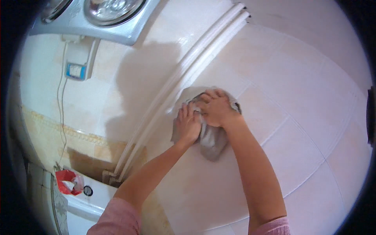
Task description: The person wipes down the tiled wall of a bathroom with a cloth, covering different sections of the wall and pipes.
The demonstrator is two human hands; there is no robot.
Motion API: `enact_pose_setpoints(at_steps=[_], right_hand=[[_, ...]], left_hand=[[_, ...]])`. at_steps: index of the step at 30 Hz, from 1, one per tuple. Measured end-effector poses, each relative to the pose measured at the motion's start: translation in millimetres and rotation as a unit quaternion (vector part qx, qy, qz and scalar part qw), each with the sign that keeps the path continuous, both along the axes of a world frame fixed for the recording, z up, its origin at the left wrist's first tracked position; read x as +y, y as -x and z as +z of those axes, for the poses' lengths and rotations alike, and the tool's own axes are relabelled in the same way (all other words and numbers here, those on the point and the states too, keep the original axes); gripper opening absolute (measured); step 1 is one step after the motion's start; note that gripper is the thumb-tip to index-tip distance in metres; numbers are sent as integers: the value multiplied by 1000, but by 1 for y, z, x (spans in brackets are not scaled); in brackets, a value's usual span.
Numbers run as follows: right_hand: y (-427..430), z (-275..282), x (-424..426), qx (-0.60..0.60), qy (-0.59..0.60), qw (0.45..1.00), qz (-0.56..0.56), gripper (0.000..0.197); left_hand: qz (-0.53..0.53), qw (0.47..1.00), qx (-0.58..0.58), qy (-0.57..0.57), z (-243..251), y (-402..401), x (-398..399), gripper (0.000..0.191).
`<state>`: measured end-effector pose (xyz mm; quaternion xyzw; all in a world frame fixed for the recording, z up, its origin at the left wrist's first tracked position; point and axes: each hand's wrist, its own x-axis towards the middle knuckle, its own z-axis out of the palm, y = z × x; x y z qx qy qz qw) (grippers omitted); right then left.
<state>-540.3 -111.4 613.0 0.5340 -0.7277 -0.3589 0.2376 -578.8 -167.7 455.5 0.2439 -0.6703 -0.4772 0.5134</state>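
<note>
A bunched grey cloth (216, 144) lies pressed against the glossy tiled wall (188, 179). My right hand (217, 108) rests over its upper part with fingers bent into the folds. Lower and to the left, my left hand (189, 124) holds the cloth's left side, fingers pointing up. The two hands are close together, and the fabric beneath the palms is hidden. A loose fold hangs down between my wrists. Two parallel white pipes (176, 73) run diagonally along the wall just left of the cloth.
A silver heat-lamp unit (117, 32) with round bulbs juts in at upper left. Beneath it, a small blue-and-white box (75, 71) with cables is fixed to the wall. A white toilet tank (101, 186) at lower left carries an open red packet (66, 182) beside its round button (88, 191).
</note>
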Motion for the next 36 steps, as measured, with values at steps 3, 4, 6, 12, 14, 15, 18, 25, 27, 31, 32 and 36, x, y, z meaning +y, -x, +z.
enact_pose_setpoints(at_steps=[3,4,6,12,14,15,18,25,27,31,32,36], right_hand=[[24,-23,-4,19,50,998,20,46],[25,-28,-7,47,90,994,46,44],[44,-53,-16,99,152,978,107,39],[55,-149,-15,-23,38,989,141,40],[33,-157,-26,-68,-38,990,115,40],[28,-156,-31,-80,-5,994,79,39],[60,-187,-39,-66,89,983,143,39],[135,-306,-70,-58,299,895,325,38],[134,-344,-77,-104,338,862,364,36],[174,-427,-31,-104,280,894,335,33],[175,-445,-19,-59,281,887,362,33],[106,-488,-6,-401,474,720,311,32]], left_hand=[[-26,995,66,65,-17,5,-20,49],[-34,993,77,84,-21,7,-29,49],[-12,989,98,111,-39,18,-39,49],[48,991,-44,-116,-133,20,9,43],[70,996,-49,-41,-157,12,0,44],[79,995,-43,37,-165,9,0,45],[58,993,45,94,-180,7,-26,47],[-14,993,-114,32,-232,9,-33,50],[14,997,-17,75,-267,3,-38,50],[-72,994,-75,-26,-293,-8,-3,47],[-84,994,-52,-51,-299,-17,8,47],[3,998,17,-60,-349,-27,48,47]])
